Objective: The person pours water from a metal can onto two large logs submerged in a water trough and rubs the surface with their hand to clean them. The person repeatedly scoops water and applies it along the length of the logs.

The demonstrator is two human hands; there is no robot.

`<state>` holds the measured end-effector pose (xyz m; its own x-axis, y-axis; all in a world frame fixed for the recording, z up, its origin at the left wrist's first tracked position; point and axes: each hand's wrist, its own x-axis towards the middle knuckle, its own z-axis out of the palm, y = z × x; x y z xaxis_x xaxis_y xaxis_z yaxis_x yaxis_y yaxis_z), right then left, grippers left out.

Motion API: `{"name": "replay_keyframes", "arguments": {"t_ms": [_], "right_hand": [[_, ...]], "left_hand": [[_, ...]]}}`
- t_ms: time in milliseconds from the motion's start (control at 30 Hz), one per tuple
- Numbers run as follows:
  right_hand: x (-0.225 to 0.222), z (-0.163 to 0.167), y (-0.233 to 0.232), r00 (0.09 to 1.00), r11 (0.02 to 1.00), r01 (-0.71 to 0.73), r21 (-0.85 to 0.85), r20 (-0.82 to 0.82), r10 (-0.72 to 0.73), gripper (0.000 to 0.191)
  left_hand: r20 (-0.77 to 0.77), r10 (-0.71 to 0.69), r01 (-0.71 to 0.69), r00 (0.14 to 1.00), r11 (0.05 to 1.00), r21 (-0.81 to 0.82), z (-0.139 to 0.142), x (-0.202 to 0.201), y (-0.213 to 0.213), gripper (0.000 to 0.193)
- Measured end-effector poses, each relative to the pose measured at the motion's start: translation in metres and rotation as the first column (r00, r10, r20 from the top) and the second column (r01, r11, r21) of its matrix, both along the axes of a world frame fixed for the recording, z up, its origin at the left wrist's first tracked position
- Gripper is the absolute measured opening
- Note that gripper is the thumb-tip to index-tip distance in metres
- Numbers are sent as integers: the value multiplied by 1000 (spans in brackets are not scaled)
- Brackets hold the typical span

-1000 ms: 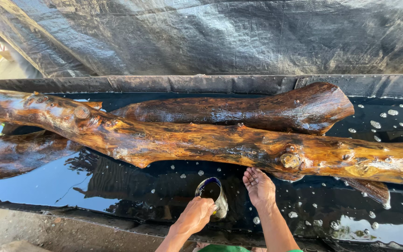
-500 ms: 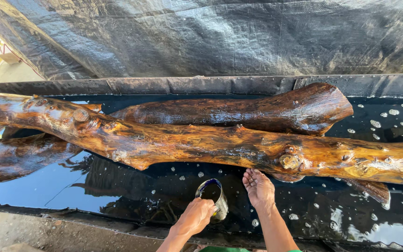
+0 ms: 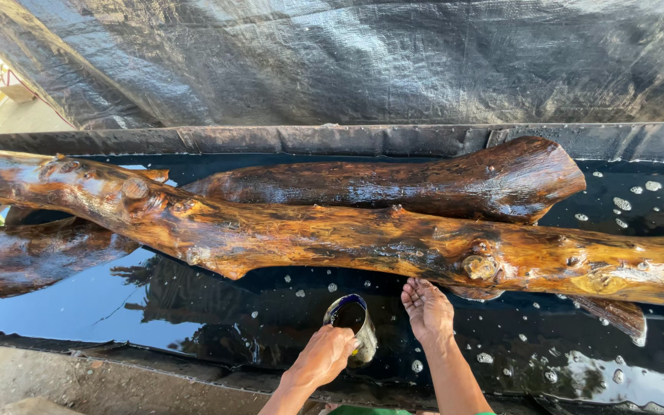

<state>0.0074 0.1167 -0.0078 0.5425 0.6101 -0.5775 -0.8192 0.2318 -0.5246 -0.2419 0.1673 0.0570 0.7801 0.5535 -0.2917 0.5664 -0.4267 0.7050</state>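
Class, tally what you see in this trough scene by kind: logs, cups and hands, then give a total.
Wet logs: 3 (long front log, thick rear log, dark left log)
Cups: 1 (cup)
Hands: 2 (left hand, right hand)
Total: 6

Both bare forearms reach forward from the lower edge, the left hand (image 3: 324,355) curled into a closed grip (knuckles up), the right hand (image 3: 427,309) flat, fingers extended together.
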Motion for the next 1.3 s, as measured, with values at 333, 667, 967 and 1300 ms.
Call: {"name": "replay_keyframes", "arguments": {"t_ms": [333,667,967,1300], "right_hand": [[0,0,0,999,999,6,36,-32,-5,13],[-1,1,2,998,997,22,72,-61,-18,15],[-3,1,3,990,994,36,100,-138,-22,16],[-6,5,2,991,994,37,101,-131,-24,14]], "left_hand": [[-4,-2,2,1000,1000,22,9,2,0,32],[-25,0,0,1000,1000,-3,14,4,0,29],[27,0,-1,1000,1000,23,10,-1,0,29],[39,-23,22,999,999,25,-2,-3,1,33]]}}
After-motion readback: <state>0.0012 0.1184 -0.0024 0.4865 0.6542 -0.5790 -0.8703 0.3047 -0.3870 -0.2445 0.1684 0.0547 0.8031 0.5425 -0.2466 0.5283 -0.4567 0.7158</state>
